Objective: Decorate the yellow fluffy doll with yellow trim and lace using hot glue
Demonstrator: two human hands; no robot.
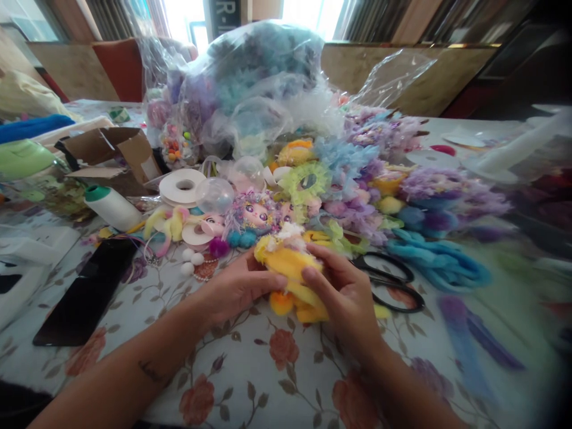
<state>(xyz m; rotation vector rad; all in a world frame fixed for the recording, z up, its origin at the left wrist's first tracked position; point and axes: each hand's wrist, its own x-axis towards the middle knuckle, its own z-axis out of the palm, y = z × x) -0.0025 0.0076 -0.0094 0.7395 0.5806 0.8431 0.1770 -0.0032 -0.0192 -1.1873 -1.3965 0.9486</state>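
Note:
Between my two hands is a bundle of yellow fuzzy strips, with white fluff at its top and an orange tuft hanging below. My left hand grips its left side, thumb laid across the front. On the other side my right hand pinches it between thumb and fingers. Some fingertips are hidden behind the bundle. Black-handled scissors lie just right of my right hand, their blades mostly out of sight. Beyond the bundle sits a doll head with purple eyes and multicoloured hair, beside blue pom-poms.
At left lie a black phone, a thread cone and an open cardboard box. White ribbon rolls stand near a large plastic bag of fluffy material. Blue fuzzy strands and purple strips lie at right.

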